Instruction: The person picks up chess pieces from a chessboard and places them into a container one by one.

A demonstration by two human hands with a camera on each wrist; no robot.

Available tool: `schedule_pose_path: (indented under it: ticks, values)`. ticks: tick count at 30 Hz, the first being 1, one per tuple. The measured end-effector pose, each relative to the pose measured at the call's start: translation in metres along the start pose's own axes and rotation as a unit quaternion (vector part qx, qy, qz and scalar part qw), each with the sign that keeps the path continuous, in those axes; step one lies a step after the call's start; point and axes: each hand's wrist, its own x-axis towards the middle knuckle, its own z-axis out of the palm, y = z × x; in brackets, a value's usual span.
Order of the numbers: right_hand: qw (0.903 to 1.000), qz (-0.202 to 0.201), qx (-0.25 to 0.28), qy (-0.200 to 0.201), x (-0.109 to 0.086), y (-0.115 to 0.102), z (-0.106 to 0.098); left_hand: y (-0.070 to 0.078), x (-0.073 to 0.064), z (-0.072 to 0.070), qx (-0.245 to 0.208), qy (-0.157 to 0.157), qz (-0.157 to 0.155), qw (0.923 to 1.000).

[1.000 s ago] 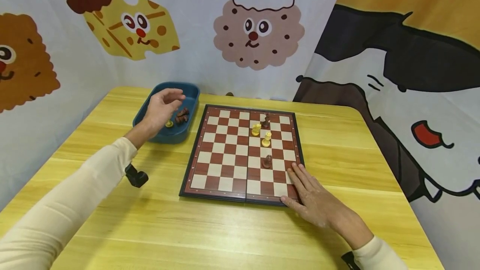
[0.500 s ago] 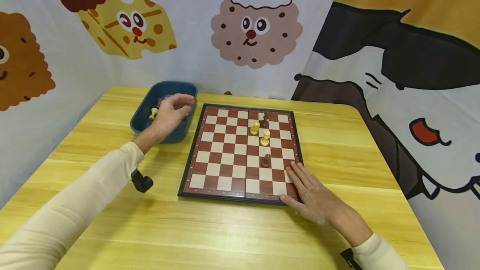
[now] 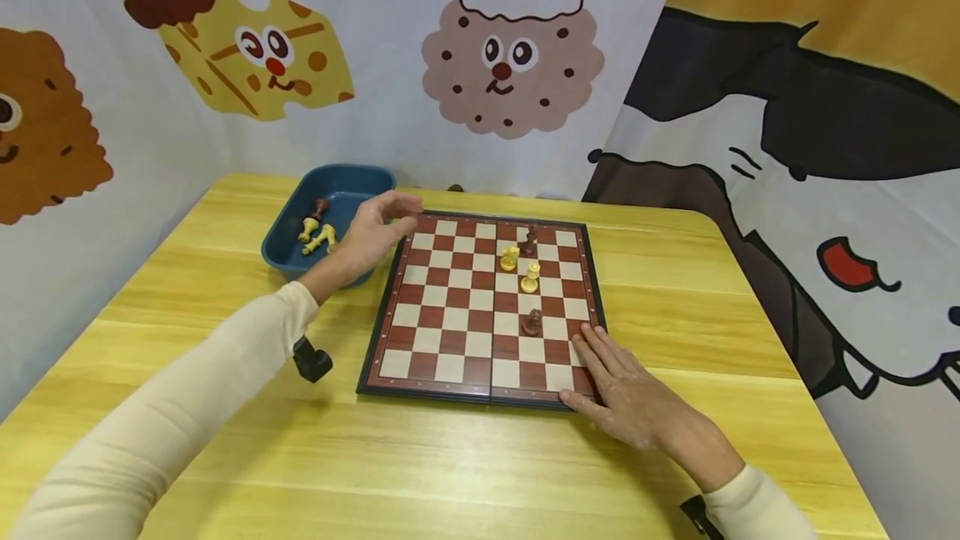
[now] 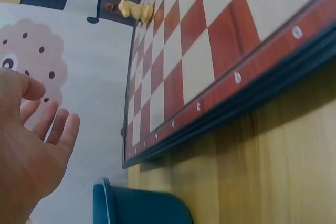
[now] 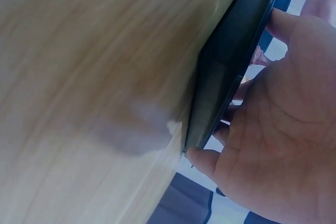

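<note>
Blue rectangular tray (image 3: 351,205) less covered, your relaxed left hand (image 3: 371,232) has neared the red-and-white chessboard (image 3: 442,307), seemingly shifting work there. Your right hand (image 3: 630,402) touches it, straight-fingered.

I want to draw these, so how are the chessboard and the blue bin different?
The chessboard is flat with red and cream squares; the blue bin is hollow and plain blue. The chessboard looks bigger than the blue bin. On the chessboard, chess pieces stand upright; in the blue bin, pale pieces lie tipped over. Both sit on the wooden table and hold light and dark pieces.
</note>
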Motion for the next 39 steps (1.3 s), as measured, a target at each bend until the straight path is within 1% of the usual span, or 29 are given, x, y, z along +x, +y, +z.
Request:
schedule_pose_path:
  ticks: [4, 9, 13, 16, 18, 22, 24, 29, 31, 33, 35, 39]
  values:
    - [0.9999, 0.007, -0.003, -0.008, 0.000, -0.001, 0.000, 0.003, 0.004, 0.008, -0.006, -0.010, 0.002, 0.9999]
    - [0.9999, 0.011, -0.007, -0.009, -0.001, -0.002, -0.001, 0.006, 0.011, 0.014, -0.018, -0.021, -0.008, 0.9996]
    - [0.9999, 0.007, -0.003, -0.007, 0.001, -0.001, 0.000, 0.005, 0.018, 0.020, -0.021, -0.044, -0.022, 0.9986]
    - [0.9999, 0.008, -0.001, -0.008, 0.002, 0.000, 0.001, 0.006, 0.025, 0.027, -0.037, -0.067, -0.039, 0.9963]
    - [0.9999, 0.010, -0.002, -0.008, 0.002, 0.000, 0.001, 0.006, 0.030, 0.034, -0.057, -0.079, -0.049, 0.9940]
    - [0.9998, 0.016, 0.001, -0.012, 0.000, 0.000, -0.001, 0.004, 0.036, 0.046, -0.092, -0.094, -0.054, 0.9899]
    - [0.9998, 0.016, 0.004, -0.014, 0.000, -0.001, 0.000, 0.001, 0.037, 0.051, -0.098, -0.100, -0.059, 0.9884]
    - [0.9998, 0.005, 0.015, -0.011, 0.002, 0.001, 0.005, -0.005, 0.035, 0.060, -0.083, -0.130, -0.081, 0.9847]
    - [0.9998, 0.003, 0.016, -0.012, 0.002, 0.001, 0.007, -0.007, 0.034, 0.064, -0.085, -0.137, -0.090, 0.9827]
    - [0.9998, 0.004, 0.014, -0.013, 0.002, 0.001, 0.009, -0.008, 0.034, 0.070, -0.080, -0.138, -0.097, 0.9825]
    - [0.9998, 0.009, 0.009, -0.013, 0.001, 0.001, 0.008, -0.008, 0.036, 0.076, -0.068, -0.141, -0.097, 0.9829]
    - [0.9997, 0.016, 0.009, -0.014, 0.000, 0.001, 0.002, -0.007, 0.042, 0.088, -0.045, -0.158, -0.092, 0.9820]
